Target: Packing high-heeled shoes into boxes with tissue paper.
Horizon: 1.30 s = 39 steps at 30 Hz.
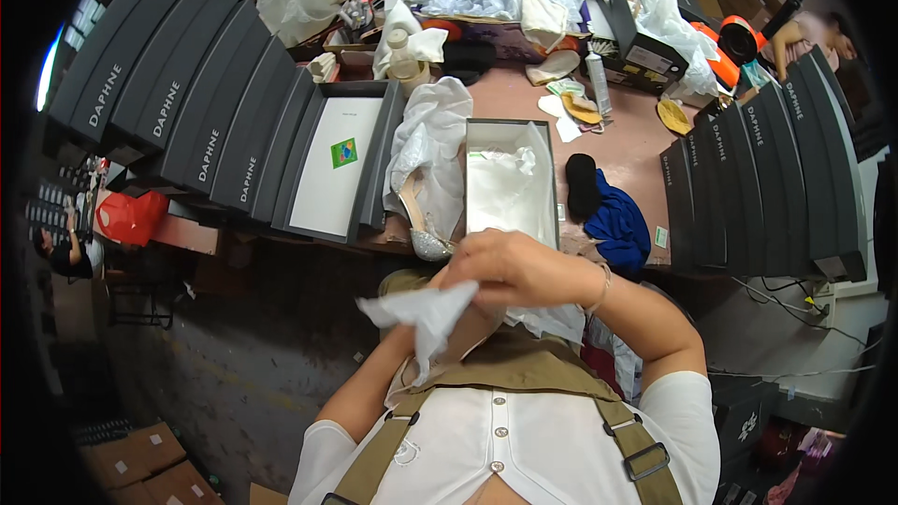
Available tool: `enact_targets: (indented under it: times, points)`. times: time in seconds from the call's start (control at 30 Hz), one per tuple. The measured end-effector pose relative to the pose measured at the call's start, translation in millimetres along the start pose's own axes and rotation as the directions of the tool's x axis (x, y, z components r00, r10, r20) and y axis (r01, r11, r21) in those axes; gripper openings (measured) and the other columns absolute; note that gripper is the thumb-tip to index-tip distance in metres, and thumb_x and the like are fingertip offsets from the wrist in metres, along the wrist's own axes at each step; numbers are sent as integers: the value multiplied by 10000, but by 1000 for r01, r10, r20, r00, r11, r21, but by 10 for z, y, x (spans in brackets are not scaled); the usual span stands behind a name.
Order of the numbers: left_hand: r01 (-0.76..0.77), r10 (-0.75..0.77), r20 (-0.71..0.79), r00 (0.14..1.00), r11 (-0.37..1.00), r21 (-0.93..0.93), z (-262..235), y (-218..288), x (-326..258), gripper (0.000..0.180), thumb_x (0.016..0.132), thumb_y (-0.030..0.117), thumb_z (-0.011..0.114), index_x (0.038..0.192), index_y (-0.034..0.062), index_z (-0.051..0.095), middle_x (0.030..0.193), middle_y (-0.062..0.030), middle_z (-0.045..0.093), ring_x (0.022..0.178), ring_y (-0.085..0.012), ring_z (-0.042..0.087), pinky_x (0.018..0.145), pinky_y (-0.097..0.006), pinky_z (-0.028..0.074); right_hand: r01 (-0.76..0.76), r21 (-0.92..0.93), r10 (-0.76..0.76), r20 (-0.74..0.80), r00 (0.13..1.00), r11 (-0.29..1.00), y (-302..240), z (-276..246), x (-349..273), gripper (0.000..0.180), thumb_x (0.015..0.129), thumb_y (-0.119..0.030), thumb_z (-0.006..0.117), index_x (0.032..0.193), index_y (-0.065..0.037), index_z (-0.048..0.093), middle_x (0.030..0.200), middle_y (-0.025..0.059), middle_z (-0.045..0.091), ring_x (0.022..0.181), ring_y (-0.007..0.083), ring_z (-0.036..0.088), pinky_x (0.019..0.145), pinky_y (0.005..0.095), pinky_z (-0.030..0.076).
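Note:
My right hand (pixel 505 266) is closed on a crumpled piece of white tissue paper (pixel 432 313) in front of my chest. My left forearm (pixel 388 355) reaches up behind that paper, and the left hand's fingers are mostly hidden. A pale beige thing (pixel 475 332) shows under my hands, too covered to name. Just beyond them, a silver glittery shoe (pixel 430 243) lies on white wrapping paper (pixel 444 122) at the table's edge. To its right sits an open dark shoe box (pixel 552 168) with white tissue inside.
Dark shoe boxes (pixel 187 122) stand in a row at left, and more boxes (pixel 748 178) at right. An open box (pixel 379 112) holds a white panel. A black pad (pixel 582 187) and blue cloth (pixel 617 224) lie on the pinkish table (pixel 510 93). Bottles and paper crowd the back.

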<state>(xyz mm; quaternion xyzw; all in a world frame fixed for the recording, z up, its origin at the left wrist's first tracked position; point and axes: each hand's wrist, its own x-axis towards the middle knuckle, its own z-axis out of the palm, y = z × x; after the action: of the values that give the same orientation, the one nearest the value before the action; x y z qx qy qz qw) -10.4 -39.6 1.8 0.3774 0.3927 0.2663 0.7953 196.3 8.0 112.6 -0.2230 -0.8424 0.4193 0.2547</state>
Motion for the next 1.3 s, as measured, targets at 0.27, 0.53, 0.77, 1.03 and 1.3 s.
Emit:
enact_targets:
  times: [0.27,0.53,0.77,1.03,1.3]
  points:
    - [-101,108,23,994,975,-198,-79,-311,24,542,914,97,537,1411,7,339,1338,-116,503,1165,-180,546,984,-315,456,101,-691,44,189,981,716,18,601,-527,161,735,-183,572,826,-76,651,766,7,492,789,176,506,753,332,376]
    - [-60,110,137,984,942,-329,11,-42,-53,619,885,28,610,1434,42,325,1321,-63,498,1170,-122,497,1002,-277,395,-84,-824,266,83,960,561,-159,856,-373,109,737,-171,570,720,-72,614,756,42,544,717,182,537,664,325,381]
    - [-180,187,97,978,981,-74,-78,-140,-15,542,915,56,608,1406,50,377,1292,-25,521,1167,-103,487,997,-263,388,-437,-460,320,-312,894,773,-204,131,-505,356,752,-130,712,1092,-86,617,897,111,621,851,310,593,732,390,476]
    - [-130,130,144,981,991,-13,11,-33,-47,638,882,82,659,1433,56,340,1323,-54,496,1198,-133,471,1022,-285,371,-567,276,630,-302,715,776,454,137,-792,199,882,-139,608,971,36,637,732,127,648,652,212,601,616,321,462]
    - [-131,133,145,981,991,-24,-2,-78,-22,635,872,95,676,1420,52,360,1303,-53,513,1181,-135,487,1005,-284,388,-628,161,617,-476,626,761,228,248,-771,153,879,-117,592,896,34,610,714,185,595,627,269,579,606,342,451]
